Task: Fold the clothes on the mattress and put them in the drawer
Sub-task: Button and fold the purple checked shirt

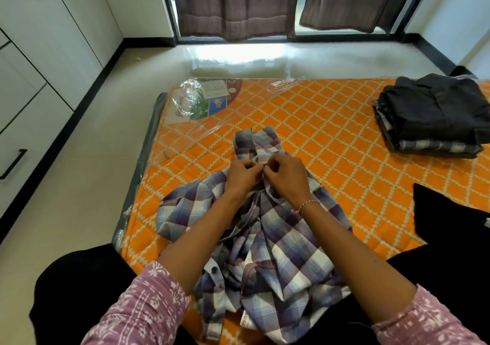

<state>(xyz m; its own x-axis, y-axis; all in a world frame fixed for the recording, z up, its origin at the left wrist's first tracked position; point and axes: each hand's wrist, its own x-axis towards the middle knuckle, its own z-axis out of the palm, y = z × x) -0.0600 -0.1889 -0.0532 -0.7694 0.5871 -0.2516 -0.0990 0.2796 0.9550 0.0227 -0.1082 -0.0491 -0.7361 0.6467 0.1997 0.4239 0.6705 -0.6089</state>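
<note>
Head view: person kneels at the near edge of the mattress, both arms reaching forward. Plaid shirt lies front-up and rumpled on the orange quilted surface, its long axis running straight away from the person: collar at the far end, hem bunched close to the knees.

Left hand and right hand meet at the top of the placket, just under the collar. Fingers of both are curled in and pinch the two front edges together. Looks like fastening the top button, though the button itself is hidden between the fingertips. Neither hand is nearer; they sit side by side, touching or nearly so, square across the shirt's centre line.

From the grip: collar just beyond, standing up loosely. Body of the shirt trails back toward the person, under both forearms. One sleeve bunches to the left of the grip, the other side spreads right.

Judgement: folding proper not yet begun on this shirt. It needs flattening along that long axis first, and the slack lies all on the near side of the hands.

Well off to the far right of the grip, a stack of folded clothes, dark on top. Drawers stand far left across the floor, closed.
</note>
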